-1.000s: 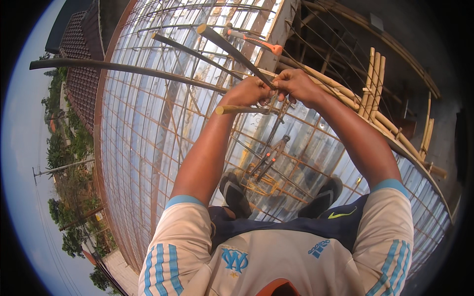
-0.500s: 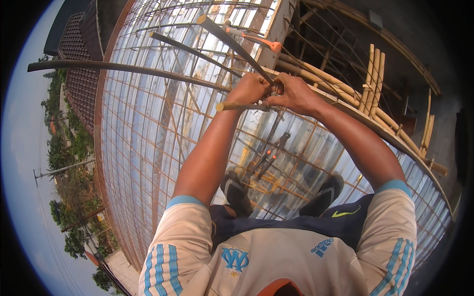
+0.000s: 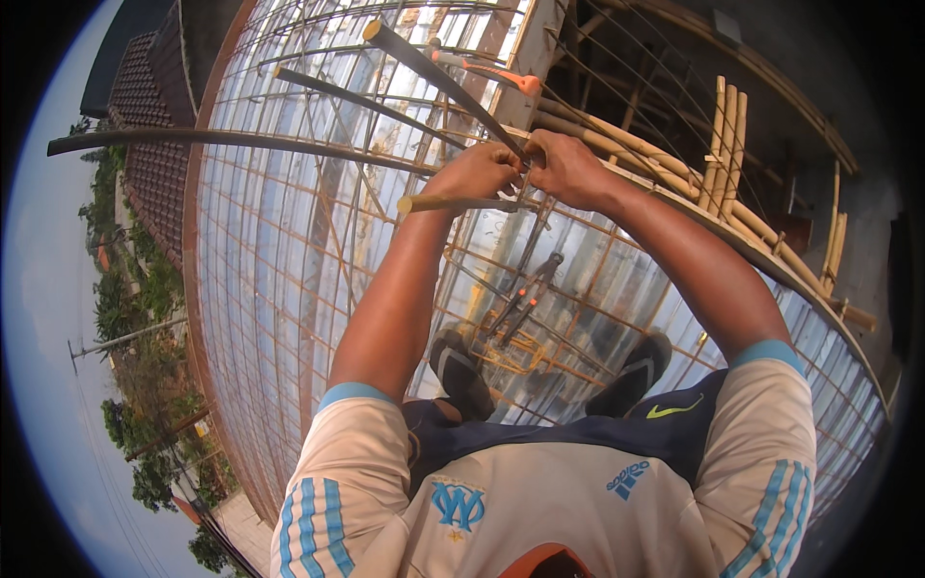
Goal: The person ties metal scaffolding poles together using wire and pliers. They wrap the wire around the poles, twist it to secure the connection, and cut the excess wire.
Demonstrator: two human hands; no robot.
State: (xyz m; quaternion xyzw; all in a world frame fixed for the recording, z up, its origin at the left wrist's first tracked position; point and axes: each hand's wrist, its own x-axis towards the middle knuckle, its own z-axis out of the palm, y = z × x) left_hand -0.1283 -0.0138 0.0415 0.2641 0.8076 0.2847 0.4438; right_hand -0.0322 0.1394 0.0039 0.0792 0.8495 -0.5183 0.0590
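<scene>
Left-hand grip (image 3: 479, 173) and right-hand grip (image 3: 567, 170) nearly meet at the near end of a thick rebar (image 3: 434, 80); an orange-handled hammer (image 3: 493, 70) lies beyond, and pincers (image 3: 537, 286) lie over the rusty rebar mesh (image 3: 279, 252), near the person's dark shoes (image 3: 631, 374)

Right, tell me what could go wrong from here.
The left hand and right hand work bare among rods, so a wire end or rough steel might nick the fingers.
The short bar crosses close by the left wrist and could scrape it if the arm shifts.
The pincers lie between the left shoe and right shoe; a step might catch on them.
</scene>
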